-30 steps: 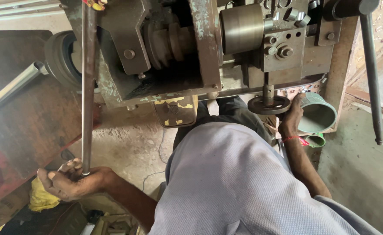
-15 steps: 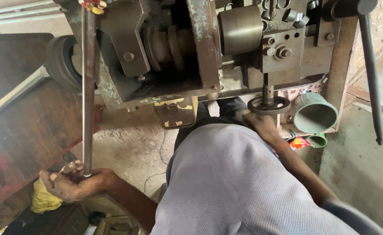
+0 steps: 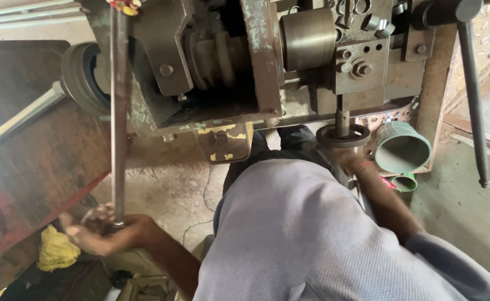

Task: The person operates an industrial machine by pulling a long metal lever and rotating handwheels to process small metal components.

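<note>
Head view: left hand on long lever rod, right hand under small handwheel

Head view, looking down over a grey shirt (image 3: 312, 234) at an old metal machine (image 3: 245, 61) with flaking paint.

Left hand (image 3: 108, 231): closed around the bottom end of a long steel rod (image 3: 118, 111). The fingers are wrapped on the rod's tip, palm turned partly upward. The rod's long axis is seen running almost straight up and down the picture; its lower end points at the hand, its upper end reaches the top edge of the machine, where a small red and yellow object (image 3: 123, 5) is seen. The rod is located left of the machine's open housing, just beside a dark round pulley (image 3: 80, 78).

Right hand (image 3: 348, 159): blurred, placed just below a small dark handwheel (image 3: 342, 135) that hangs on a short vertical shaft under the machine. A red band is seen at the wrist. Whether the fingers are closed on anything cannot be told.

The hands are well apart, one at each side of the body.

Surroundings: a green cup-shaped part (image 3: 402, 147) is seen just right of the handwheel. A second long lever (image 3: 473, 100) hangs at far right, axis also near vertical. A yellow rag (image 3: 55, 248) lies on the floor near the left hand.
</note>
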